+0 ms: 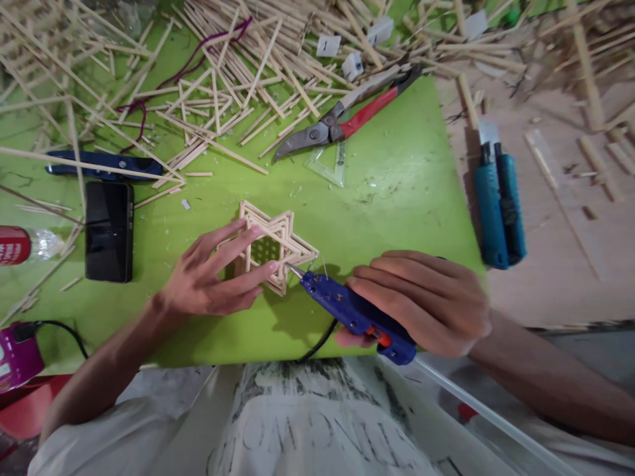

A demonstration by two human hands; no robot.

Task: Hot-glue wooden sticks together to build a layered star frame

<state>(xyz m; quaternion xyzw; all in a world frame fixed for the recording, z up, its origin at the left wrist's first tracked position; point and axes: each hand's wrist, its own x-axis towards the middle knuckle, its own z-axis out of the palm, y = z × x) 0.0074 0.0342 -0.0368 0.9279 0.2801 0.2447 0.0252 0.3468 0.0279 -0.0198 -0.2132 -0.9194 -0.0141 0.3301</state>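
A star-shaped frame of stacked thin wooden sticks [292, 228] is in the middle of the green table. My left hand [213, 268] holds it from the left, with fingertips spread over its near and far sides; part of the star is hidden under them. My right hand [421, 301] is closed around a blue hot glue gun [337, 301]. The gun's metal tip meets the star's lower right side, by my left fingertip. A fine strand of glue shows near the star's right point. From the gun's rear sticks out a long clear glue stick [476, 400].
Red-handled pruning shears [342, 119] lie beyond the star over a clear set square [330, 162]. Loose wooden sticks [233, 86] pile up at the back. Left are a black phone [109, 231] and dark blue pliers [106, 165]; right, a teal cutter [500, 211].
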